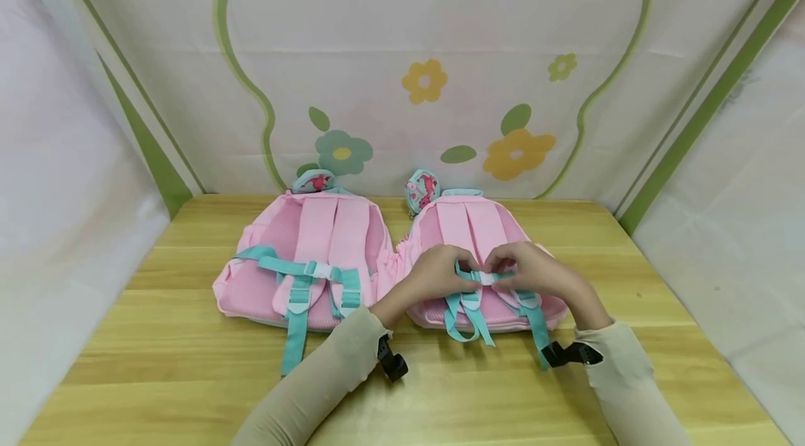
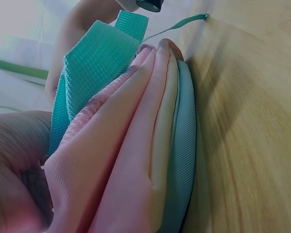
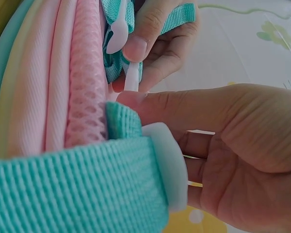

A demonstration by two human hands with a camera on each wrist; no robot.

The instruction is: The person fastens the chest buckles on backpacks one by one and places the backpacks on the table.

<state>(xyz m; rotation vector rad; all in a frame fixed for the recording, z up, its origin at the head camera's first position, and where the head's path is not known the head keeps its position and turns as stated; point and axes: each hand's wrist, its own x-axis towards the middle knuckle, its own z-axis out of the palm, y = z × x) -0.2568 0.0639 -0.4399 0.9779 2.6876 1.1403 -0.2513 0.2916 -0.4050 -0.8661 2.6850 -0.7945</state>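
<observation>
Two pink backpacks lie side by side, straps facing up. On the right backpack (image 1: 434, 317), a small white side-release buckle (image 1: 487, 278) joins teal webbing across the shoulder straps. My left hand (image 1: 440, 271) pinches the buckle's left end between thumb and fingers. From the other side my right hand (image 1: 534, 268) grips its right end, thumb toward the bag. The right wrist view has the buckle (image 3: 132, 76) between both thumbs, near the pink mesh (image 3: 87, 73). Pink and teal fabric of the bag (image 2: 131, 160) fills much of the left wrist view, with my left hand (image 2: 14, 165) beside it.
The left backpack (image 1: 251, 292) has its own white buckle (image 1: 322, 270) fastened across its straps. Loose teal strap ends (image 1: 293, 348) hang onto the wooden table (image 1: 478, 404). Round printed pouches (image 1: 423, 189) sit at the bags' tops, before a flowered cloth backdrop (image 1: 390, 26).
</observation>
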